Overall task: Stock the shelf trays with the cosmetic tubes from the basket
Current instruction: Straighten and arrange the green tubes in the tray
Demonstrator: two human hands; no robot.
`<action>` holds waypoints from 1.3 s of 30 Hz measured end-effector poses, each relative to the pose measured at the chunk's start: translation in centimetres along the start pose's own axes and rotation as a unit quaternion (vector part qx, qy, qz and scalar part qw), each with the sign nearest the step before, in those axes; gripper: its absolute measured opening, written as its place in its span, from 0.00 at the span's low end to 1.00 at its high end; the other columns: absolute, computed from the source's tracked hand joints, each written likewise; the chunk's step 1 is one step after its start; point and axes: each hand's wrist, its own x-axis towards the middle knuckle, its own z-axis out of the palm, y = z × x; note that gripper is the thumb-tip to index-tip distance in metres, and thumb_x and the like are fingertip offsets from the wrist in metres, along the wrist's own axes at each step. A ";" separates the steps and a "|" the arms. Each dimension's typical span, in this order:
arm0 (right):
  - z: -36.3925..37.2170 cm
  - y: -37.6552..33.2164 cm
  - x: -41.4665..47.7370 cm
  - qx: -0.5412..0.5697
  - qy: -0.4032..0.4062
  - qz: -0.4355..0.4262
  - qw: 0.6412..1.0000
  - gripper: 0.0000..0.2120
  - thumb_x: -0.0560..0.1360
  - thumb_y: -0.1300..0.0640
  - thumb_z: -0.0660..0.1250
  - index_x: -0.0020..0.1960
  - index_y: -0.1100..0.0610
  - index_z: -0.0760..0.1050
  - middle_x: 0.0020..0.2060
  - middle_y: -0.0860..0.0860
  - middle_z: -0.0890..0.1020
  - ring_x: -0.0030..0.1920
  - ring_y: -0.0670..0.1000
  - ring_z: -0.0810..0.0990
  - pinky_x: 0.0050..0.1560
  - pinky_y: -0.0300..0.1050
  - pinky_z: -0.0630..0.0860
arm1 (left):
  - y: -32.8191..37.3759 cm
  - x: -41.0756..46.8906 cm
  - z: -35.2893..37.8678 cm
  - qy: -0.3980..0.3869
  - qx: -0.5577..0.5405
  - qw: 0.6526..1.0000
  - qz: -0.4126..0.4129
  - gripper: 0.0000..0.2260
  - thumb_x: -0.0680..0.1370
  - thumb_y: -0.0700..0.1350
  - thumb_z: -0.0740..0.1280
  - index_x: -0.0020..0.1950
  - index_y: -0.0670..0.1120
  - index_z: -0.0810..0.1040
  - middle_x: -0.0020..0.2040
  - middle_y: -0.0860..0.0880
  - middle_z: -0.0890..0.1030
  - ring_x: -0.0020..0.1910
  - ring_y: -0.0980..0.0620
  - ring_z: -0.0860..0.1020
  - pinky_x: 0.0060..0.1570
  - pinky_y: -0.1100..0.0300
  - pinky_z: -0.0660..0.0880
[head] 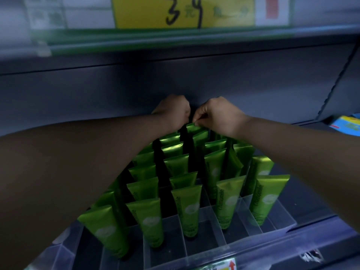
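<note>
The green tube [193, 127] stands upright, crimped end up, at the far end of the clear tray [214, 250]. My right hand [218, 115] pinches its crimp. My left hand [173, 112] is curled just beside it, and I cannot tell what it holds.

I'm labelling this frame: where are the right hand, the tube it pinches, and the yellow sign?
right hand [218, 116]: head view, on the back of the hand.
tube [191, 128]: head view, on its flat top end.
yellow sign [136, 12]: head view, on bare yellow left of the handwritten 3.
</note>
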 end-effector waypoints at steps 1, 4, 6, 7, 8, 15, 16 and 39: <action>0.1 0.0 0.0 0.001 0.000 0.000 1.000 0.06 0.72 0.62 0.69 0.47 0.58 0.84 0.45 0.53 0.85 0.48 0.49 0.82 0.46 0.31 0.69 | 0.0 0.0 0.0 -0.001 0.002 1.000 0.000 0.06 0.72 0.40 0.67 0.41 0.44 0.84 0.40 0.44 0.82 0.44 0.45 0.81 0.38 0.62 0.68; 0.3 0.0 0.0 0.001 0.003 0.006 1.000 0.06 0.72 0.62 0.70 0.47 0.58 0.84 0.45 0.53 0.85 0.48 0.49 0.82 0.49 0.35 0.72 | -0.1 0.1 -0.2 -0.007 0.002 1.000 0.004 0.05 0.72 0.40 0.68 0.42 0.44 0.84 0.40 0.44 0.83 0.44 0.46 0.81 0.38 0.63 0.67; 0.5 0.0 -0.1 0.007 0.005 0.010 1.000 0.06 0.71 0.62 0.70 0.47 0.58 0.84 0.44 0.53 0.85 0.48 0.49 0.82 0.50 0.37 0.72 | 0.0 0.1 -0.2 -0.013 0.004 1.000 0.006 0.05 0.72 0.40 0.68 0.42 0.44 0.84 0.40 0.44 0.82 0.43 0.46 0.81 0.38 0.63 0.67; 0.6 0.0 -0.1 0.009 0.007 0.012 1.000 0.06 0.72 0.62 0.70 0.46 0.58 0.84 0.44 0.53 0.85 0.48 0.49 0.82 0.50 0.37 0.73 | -0.1 0.1 -0.2 -0.015 0.006 1.000 0.008 0.04 0.71 0.39 0.68 0.41 0.44 0.84 0.38 0.44 0.81 0.43 0.46 0.81 0.38 0.63 0.67; 0.6 0.0 -0.2 0.010 0.008 0.013 1.000 0.06 0.72 0.62 0.70 0.46 0.57 0.84 0.44 0.53 0.85 0.48 0.49 0.82 0.51 0.38 0.73 | -0.1 0.2 -0.1 -0.016 0.007 1.000 0.009 0.04 0.71 0.39 0.68 0.40 0.44 0.83 0.36 0.45 0.80 0.42 0.45 0.80 0.37 0.62 0.67; 0.4 -0.1 -0.4 0.014 -0.002 0.026 1.000 0.06 0.72 0.60 0.70 0.48 0.56 0.84 0.46 0.52 0.85 0.48 0.47 0.82 0.51 0.36 0.73 | -0.3 0.2 0.1 -0.015 -0.017 1.000 0.009 0.05 0.72 0.40 0.69 0.43 0.44 0.84 0.42 0.44 0.83 0.43 0.47 0.81 0.39 0.64 0.67; 0.4 -0.1 -0.5 0.017 -0.007 0.029 0.999 0.06 0.72 0.59 0.70 0.49 0.56 0.84 0.46 0.51 0.85 0.49 0.47 0.81 0.51 0.36 0.73 | -0.4 0.2 0.1 -0.016 -0.022 1.000 0.004 0.05 0.72 0.41 0.69 0.44 0.44 0.84 0.43 0.45 0.84 0.44 0.49 0.81 0.39 0.64 0.67; -3.9 0.5 -4.9 0.073 -0.063 0.077 0.992 0.06 0.71 0.59 0.72 0.48 0.56 0.83 0.42 0.51 0.85 0.41 0.43 0.80 0.45 0.32 0.73 | 2.4 -3.4 -3.2 -0.018 -0.093 0.995 0.036 0.05 0.71 0.41 0.72 0.46 0.44 0.84 0.43 0.49 0.85 0.44 0.56 0.81 0.45 0.64 0.74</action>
